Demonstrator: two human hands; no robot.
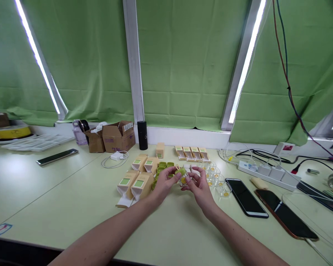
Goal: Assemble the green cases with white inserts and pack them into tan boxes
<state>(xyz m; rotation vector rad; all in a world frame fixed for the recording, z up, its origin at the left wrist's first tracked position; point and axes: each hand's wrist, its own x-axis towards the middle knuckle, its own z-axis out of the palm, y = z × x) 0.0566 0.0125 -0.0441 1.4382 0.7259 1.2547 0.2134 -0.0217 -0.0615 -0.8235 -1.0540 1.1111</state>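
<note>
My left hand point(164, 181) pinches a green cap point(180, 171) between thumb and fingers over the pale green table point(72, 192). My right hand point(198, 184) holds a small clear jar with yellow content point(184, 180) right under that cap. Both hands meet at the table's middle. Several more green caps point(163, 166) lie just behind my left hand. Several clear jars point(218, 179) stand to the right of my right hand. Open tan cartons with green labels point(133, 184) lie to the left, and more cartons point(192, 153) sit in a row behind.
Two phones point(245, 197) lie at the right near a white power strip point(268, 173) with cables. Brown cardboard boxes point(115, 138), a black cylinder point(142, 135) and a small purple bottle point(79, 133) stand at the back. Another phone point(57, 156) lies at the left.
</note>
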